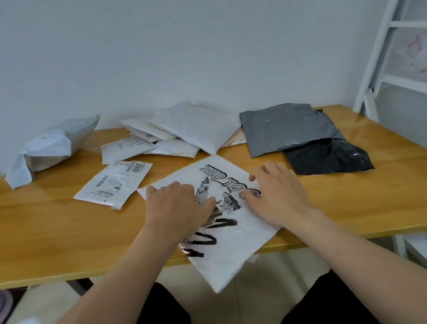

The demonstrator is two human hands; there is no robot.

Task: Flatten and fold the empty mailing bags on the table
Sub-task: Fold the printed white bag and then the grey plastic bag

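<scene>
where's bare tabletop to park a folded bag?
Free: the near-left table, bordered by the labelled bag, left hand and front edge; also the right end, past the black bag. Crowded: the back row, from the crumpled bag through the white pile to the grey bag.

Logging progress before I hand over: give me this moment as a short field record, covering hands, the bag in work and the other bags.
left hand: left hand pressed flat on the printed white bag
right hand: right hand pressed flat on the same bag
bag in work: unfolded, near corner overhanging the table edge
grey bag: grey bag lies over the black bag, at right
labelled bag: labelled bag left of the hands
crumpled bag: crumpled bag far left
</scene>
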